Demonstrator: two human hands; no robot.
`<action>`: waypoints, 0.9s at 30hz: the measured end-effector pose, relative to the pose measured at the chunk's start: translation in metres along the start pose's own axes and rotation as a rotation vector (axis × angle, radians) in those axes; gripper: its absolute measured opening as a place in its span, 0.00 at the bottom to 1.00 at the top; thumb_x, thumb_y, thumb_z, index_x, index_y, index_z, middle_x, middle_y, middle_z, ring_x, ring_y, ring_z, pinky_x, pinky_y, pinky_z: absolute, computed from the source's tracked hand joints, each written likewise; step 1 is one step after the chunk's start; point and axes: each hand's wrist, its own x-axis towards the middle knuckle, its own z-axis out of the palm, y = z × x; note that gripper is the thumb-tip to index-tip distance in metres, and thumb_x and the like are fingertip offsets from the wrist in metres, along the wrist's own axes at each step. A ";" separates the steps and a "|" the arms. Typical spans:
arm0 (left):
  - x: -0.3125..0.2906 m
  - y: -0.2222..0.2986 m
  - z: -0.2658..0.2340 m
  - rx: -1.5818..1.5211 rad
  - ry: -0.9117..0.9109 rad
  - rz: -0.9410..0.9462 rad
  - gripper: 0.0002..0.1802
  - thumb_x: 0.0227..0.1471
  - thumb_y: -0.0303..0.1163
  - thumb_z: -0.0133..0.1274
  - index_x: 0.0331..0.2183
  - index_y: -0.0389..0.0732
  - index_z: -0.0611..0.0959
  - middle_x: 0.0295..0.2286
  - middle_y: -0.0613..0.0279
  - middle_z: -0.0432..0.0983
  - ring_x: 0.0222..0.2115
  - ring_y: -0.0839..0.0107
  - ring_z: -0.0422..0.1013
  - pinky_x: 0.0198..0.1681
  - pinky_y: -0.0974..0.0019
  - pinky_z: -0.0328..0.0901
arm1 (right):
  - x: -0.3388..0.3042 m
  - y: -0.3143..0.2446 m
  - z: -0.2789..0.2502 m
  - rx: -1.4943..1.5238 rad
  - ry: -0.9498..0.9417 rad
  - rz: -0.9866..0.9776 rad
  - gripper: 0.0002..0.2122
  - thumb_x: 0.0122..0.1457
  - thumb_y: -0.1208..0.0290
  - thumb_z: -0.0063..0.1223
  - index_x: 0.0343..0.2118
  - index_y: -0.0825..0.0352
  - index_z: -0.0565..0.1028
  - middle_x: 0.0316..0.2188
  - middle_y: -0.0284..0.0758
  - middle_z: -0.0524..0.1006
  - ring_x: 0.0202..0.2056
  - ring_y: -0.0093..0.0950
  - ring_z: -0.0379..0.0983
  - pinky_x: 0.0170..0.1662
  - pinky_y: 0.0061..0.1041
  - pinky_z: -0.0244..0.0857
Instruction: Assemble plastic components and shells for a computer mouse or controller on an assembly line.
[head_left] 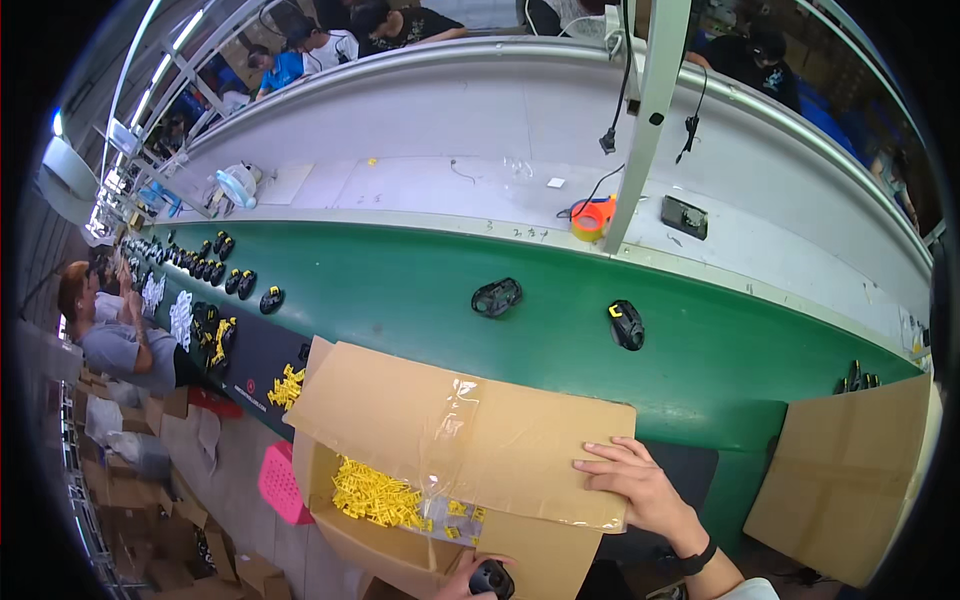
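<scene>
My right hand (645, 490) lies on the right end of a cardboard box's flap (530, 440), its fingers stretched and spread over the board; its thumb is hard to make out. A dark band circles that wrist. At the lower edge of the view, my left hand (462, 580) is closed round a black rounded plastic housing (492, 578), partly cut off by the frame. Inside the open box, many small yellow plastic parts (375, 495) are heaped, with a few more on a clear bag beside them.
A green conveyor belt (400, 340) runs across beyond the box, carrying black housings (627, 325), one with a yellow piece. Another cardboard box (835, 470) stands right. Orange tape (590, 218) sits by a post. A pink basket (283, 483) and a co-worker (125, 340) are at left.
</scene>
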 end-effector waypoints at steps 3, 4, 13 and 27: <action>-0.001 -0.001 -0.002 0.069 0.049 0.188 0.37 0.49 0.37 0.60 0.58 0.34 0.65 0.41 0.63 0.67 0.40 0.73 0.65 0.48 0.66 0.63 | 0.002 -0.002 0.010 -0.026 0.001 -0.020 0.09 0.52 0.71 0.63 0.37 0.62 0.79 0.52 0.27 0.79 0.61 0.32 0.68 0.62 0.44 0.59; 0.001 0.000 -0.005 0.066 0.050 0.177 0.37 0.49 0.37 0.60 0.58 0.34 0.65 0.41 0.63 0.67 0.40 0.73 0.65 0.48 0.66 0.63 | 0.004 -0.001 0.007 -0.024 -0.002 -0.012 0.09 0.52 0.71 0.63 0.37 0.62 0.79 0.53 0.26 0.78 0.61 0.32 0.68 0.63 0.44 0.58; -0.012 0.003 0.002 0.021 0.100 0.306 0.44 0.48 0.23 0.55 0.64 0.43 0.55 0.36 0.57 0.74 0.30 0.71 0.70 0.31 0.70 0.66 | -0.002 -0.002 0.010 -0.369 -0.304 -0.057 0.16 0.59 0.72 0.49 0.51 0.64 0.72 0.65 0.30 0.64 0.69 0.31 0.53 0.69 0.49 0.48; -0.023 -0.012 0.225 0.142 -0.177 0.451 0.31 0.58 0.30 0.53 0.61 0.41 0.63 0.46 0.53 0.73 0.45 0.63 0.72 0.48 0.60 0.70 | -0.268 -0.154 -0.005 0.326 0.372 0.107 0.30 0.59 0.64 0.59 0.60 0.74 0.62 0.57 0.48 0.63 0.57 0.44 0.62 0.60 0.37 0.61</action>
